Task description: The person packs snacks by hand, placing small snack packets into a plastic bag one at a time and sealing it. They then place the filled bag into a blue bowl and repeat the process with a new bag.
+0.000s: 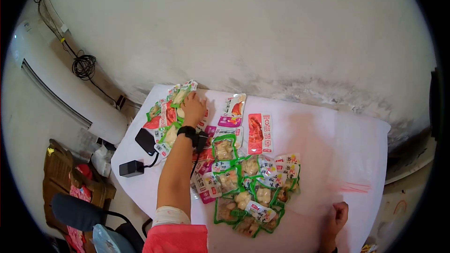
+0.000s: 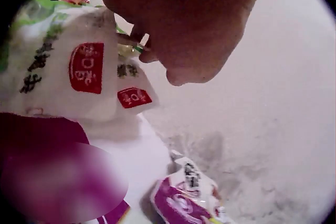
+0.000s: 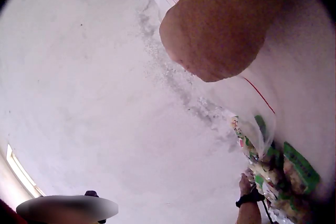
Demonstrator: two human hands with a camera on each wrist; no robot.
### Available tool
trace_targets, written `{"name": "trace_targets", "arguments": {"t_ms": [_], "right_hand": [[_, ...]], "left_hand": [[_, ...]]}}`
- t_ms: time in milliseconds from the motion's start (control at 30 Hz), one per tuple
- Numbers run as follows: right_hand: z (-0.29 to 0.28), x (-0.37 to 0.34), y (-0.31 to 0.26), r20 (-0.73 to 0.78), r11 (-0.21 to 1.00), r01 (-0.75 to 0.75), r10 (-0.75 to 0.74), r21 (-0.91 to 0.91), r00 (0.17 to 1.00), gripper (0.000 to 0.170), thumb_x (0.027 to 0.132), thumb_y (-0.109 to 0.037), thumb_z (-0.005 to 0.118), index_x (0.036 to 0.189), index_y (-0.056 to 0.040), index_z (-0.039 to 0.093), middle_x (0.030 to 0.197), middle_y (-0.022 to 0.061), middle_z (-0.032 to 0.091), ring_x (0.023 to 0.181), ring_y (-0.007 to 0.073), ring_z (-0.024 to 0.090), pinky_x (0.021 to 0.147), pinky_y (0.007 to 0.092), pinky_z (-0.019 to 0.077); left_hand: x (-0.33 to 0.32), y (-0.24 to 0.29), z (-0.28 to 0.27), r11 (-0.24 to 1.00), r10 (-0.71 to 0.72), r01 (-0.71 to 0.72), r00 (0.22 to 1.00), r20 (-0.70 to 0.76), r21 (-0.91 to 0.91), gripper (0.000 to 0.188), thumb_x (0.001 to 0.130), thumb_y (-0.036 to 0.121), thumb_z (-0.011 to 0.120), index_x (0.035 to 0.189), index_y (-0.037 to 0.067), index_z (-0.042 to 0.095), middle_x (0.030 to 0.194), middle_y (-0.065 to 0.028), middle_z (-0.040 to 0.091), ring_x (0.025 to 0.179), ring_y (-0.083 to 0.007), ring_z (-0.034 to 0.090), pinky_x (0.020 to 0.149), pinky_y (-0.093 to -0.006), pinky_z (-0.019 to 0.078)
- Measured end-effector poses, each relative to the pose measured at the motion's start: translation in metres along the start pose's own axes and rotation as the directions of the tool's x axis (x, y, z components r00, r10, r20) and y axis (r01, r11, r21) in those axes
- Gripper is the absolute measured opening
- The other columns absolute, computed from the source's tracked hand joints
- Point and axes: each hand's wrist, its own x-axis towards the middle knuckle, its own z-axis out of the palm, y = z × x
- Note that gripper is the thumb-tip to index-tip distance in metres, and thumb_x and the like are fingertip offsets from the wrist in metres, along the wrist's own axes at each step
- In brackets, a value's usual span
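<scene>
My left hand (image 1: 194, 107) reaches over the heap of food packets at the table's far left. Its fingers pinch the edge of a green-edged clear packet (image 1: 180, 96); the left wrist view shows the curled hand (image 2: 178, 29) from behind, its fingertips mostly hidden. White labels with red logos (image 2: 86, 69) hang beside it there. Over the table's right front, my right hand (image 1: 338, 215) is loosely curled and holds nothing; the right wrist view shows only the back of this hand (image 3: 215, 35). Between the hands lies a larger pile of green-edged packets (image 1: 243, 199).
A red packet (image 1: 259, 133) and a white-and-purple packet (image 1: 232, 110) lie near the back edge. At the left are a black phone-like slab (image 1: 146, 141) and a black box (image 1: 131, 168) with a cable. A stained wall (image 1: 300, 42) rises behind the white table (image 1: 356, 136).
</scene>
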Motion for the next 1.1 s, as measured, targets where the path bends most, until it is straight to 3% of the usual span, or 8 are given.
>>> {"name": "trace_targets", "arguments": {"t_ms": [133,200,367,433,567,633,900,1100], "right_hand": [[0.001,0.000,-0.004,0.013,1.000,0.010,-0.010,-0.007,1.000,0.005,0.083,-0.004,0.051,0.084,-0.0038,0.046,0.078,-0.0010,0.039,0.071,0.0069,0.036,0.065,0.0197,0.0318],[0.004,0.001,-0.009,0.018,1.000,0.011,-0.011,-0.005,1.000,0.005,0.083,-0.004,0.051,0.085,-0.0037,0.046,0.078,-0.0011,0.040,0.071,0.0068,0.036,0.065,0.0197,0.0320],[0.006,0.002,-0.013,0.007,0.999,-0.037,0.037,0.016,0.999,0.004,0.083,-0.005,0.051,0.082,-0.0030,0.048,0.078,0.0005,0.042,0.071,0.0082,0.040,0.065,0.0212,0.0347],[0.005,0.003,-0.010,0.021,0.999,-0.029,0.028,0.029,0.999,0.004,0.083,-0.005,0.051,0.082,-0.0028,0.048,0.078,0.0003,0.042,0.071,0.0080,0.040,0.065,0.0210,0.0348],[0.008,0.002,-0.015,0.028,0.997,-0.035,0.033,0.068,0.999,0.004,0.083,-0.005,0.051,0.083,-0.0027,0.049,0.078,-0.0001,0.042,0.071,0.0076,0.040,0.064,0.0207,0.0349],[0.006,0.002,-0.009,0.022,0.999,-0.038,0.037,0.023,0.999,0.004,0.083,-0.005,0.051,0.083,-0.0028,0.049,0.078,-0.0002,0.043,0.070,0.0072,0.040,0.063,0.0203,0.0347],[0.013,0.002,0.006,-0.028,0.996,0.080,-0.079,0.038,0.997,0.003,0.084,-0.001,0.049,0.082,-0.0032,0.049,0.078,-0.0006,0.044,0.071,0.0062,0.040,0.062,0.0195,0.0349],[-0.007,-0.001,0.009,0.101,0.970,0.126,-0.107,-0.206,0.989,0.017,0.080,0.004,0.047,0.096,0.0015,0.050,0.085,0.0037,0.045,0.074,0.0087,0.043,0.064,0.0205,0.0368]], "left_hand": [[-0.024,-0.013,-0.034,0.818,0.115,-0.182,0.981,-0.155,-0.545,0.043,0.090,0.031,0.046,0.117,-0.003,0.051,0.130,-0.0156,0.043,0.123,-0.0290,0.038,0.102,-0.0396,0.0276],[-0.057,-0.001,-0.081,0.371,0.029,-0.067,0.998,-0.061,-0.926,0.045,0.094,0.031,0.040,0.125,-0.002,0.044,0.130,-0.0119,0.044,0.123,-0.0249,0.039,0.103,-0.0332,0.0284],[-0.163,0.001,-0.133,-0.264,0.260,0.152,0.962,0.082,-0.952,0.056,0.092,0.039,0.043,0.133,0.002,0.037,0.136,-0.0076,0.039,0.123,-0.0235,0.040,0.100,-0.0367,0.0316],[-0.203,-0.007,-0.136,-0.258,0.396,0.328,0.894,0.210,-0.909,0.055,0.092,0.045,0.044,0.130,0.006,0.041,0.129,-0.0053,0.047,0.118,-0.0190,0.044,0.098,-0.0338,0.0328],[-0.251,-0.039,-0.137,0.151,0.066,0.426,0.896,0.439,-0.892,0.045,0.092,0.043,0.045,0.122,0.009,0.051,0.118,-0.0055,0.054,0.110,-0.0155,0.048,0.090,-0.0303,0.0377],[-0.256,-0.061,-0.130,0.212,-0.186,0.412,0.907,0.377,-0.886,0.033,0.094,0.032,0.046,0.115,0.009,0.056,0.111,-0.0040,0.059,0.102,-0.0131,0.053,0.081,-0.0299,0.0414],[-0.212,-0.042,-0.109,0.246,-0.105,0.149,0.986,0.126,-0.958,0.021,0.092,0.017,0.049,0.101,0.003,0.061,0.091,-0.0039,0.062,0.088,-0.0127,0.057,0.074,-0.0262,0.0439],[-0.176,-0.089,-0.095,0.765,-0.345,0.112,0.902,-0.258,-0.634,0.021,0.082,0.011,0.054,0.100,0.000,0.060,0.099,-0.0151,0.061,0.093,-0.0329,0.056,0.083,-0.0399,0.0426]]}}
